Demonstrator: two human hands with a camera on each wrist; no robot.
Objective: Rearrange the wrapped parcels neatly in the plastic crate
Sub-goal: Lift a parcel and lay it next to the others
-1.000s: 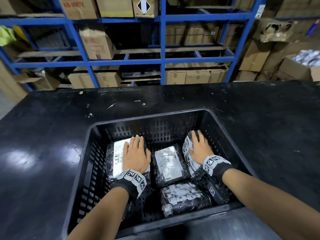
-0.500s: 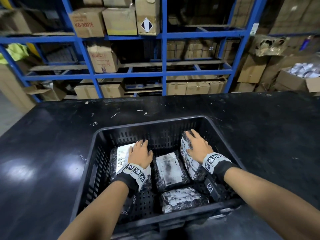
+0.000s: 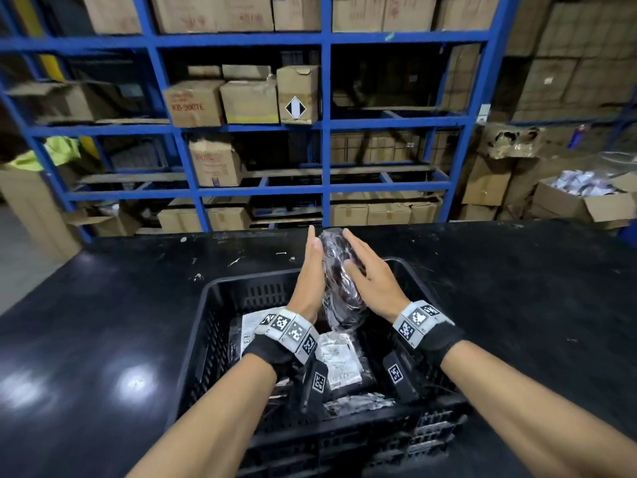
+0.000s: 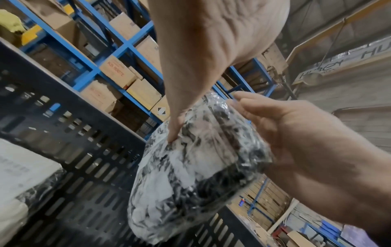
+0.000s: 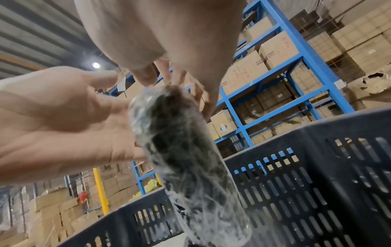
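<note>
Behind everything, blue steel racking [image 3: 324, 125] fills the far wall, stacked with cardboard boxes [image 3: 250, 101], and more cartons pile up off to my right. Closer in, the black counter [image 3: 103, 305] spreads wide across the view, scuffed with pale flecks and catching two glares of light on my left. On it sits the black plastic crate [image 3: 206, 339], slotted walls all around, right in front of me. Down inside lie wrapped parcels: one with a white label [image 3: 339, 360] flat in the middle, another labelled one [image 3: 250, 322] toward the left wall, partly under my left wrist, and one more [image 3: 358, 405] along the near wall. Now up above the crate's far end, I've got a wrapped parcel [image 3: 339, 281] lifted clear, dark contents under shiny clear film, standing on edge and sandwiched between my two palms. My left hand [image 3: 310, 281] presses flat against its left face, fingers [image 3: 312, 243] straight and pointing away from me; the left wrist view shows my thumb lying down the film. My right hand [image 3: 370, 281] presses the opposite face, fingers [image 3: 355, 246] stretched out along it, relaxed rather than curled round. From the right wrist view the parcel [image 5: 182, 150] runs long and narrow, its lower end hanging down toward the crate's inside. Both wrists wear black bands with checkered marker tags [image 3: 289, 331].
</note>
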